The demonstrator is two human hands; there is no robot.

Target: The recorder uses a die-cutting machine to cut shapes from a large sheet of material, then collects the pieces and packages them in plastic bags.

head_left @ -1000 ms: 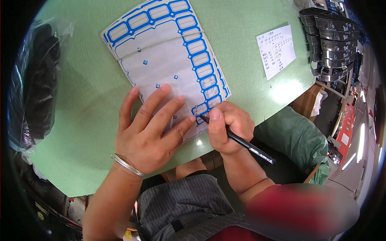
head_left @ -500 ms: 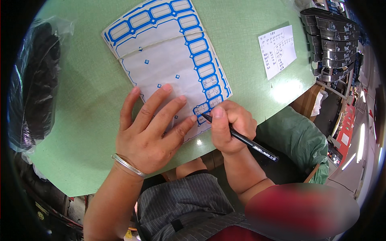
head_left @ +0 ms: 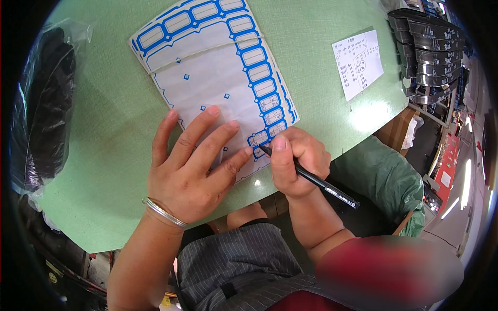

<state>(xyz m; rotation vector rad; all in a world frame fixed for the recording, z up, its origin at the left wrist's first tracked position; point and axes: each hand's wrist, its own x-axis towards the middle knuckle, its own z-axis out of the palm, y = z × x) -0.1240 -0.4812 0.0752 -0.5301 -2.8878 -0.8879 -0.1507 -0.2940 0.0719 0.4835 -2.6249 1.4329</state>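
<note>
A stack of white label sheets (head_left: 199, 83) lies tilted on the green table (head_left: 109, 114), with a pale band stretched across its upper part. Blue-framed labels run along its top and right side; several near the lower right bear handwriting. My left hand (head_left: 194, 168) rests flat on the lower part of the sheet, fingers spread, a silver bangle at its wrist. My right hand (head_left: 298, 163) grips a black pen (head_left: 332, 189). The pen's tip meets a label at the lower right, close to my left thumb.
A handwritten white note (head_left: 358, 65) lies to the right on the table. At the left edge is a dark bundle in clear plastic (head_left: 44, 109). Black curved parts (head_left: 428, 54) are stacked at the far right. A green sack (head_left: 378, 171) stands beyond the table's near right edge.
The sheets sit slightly further left and up in view, and my left hand has shifted slightly with them. The pen stays in my right hand at the same label area.
</note>
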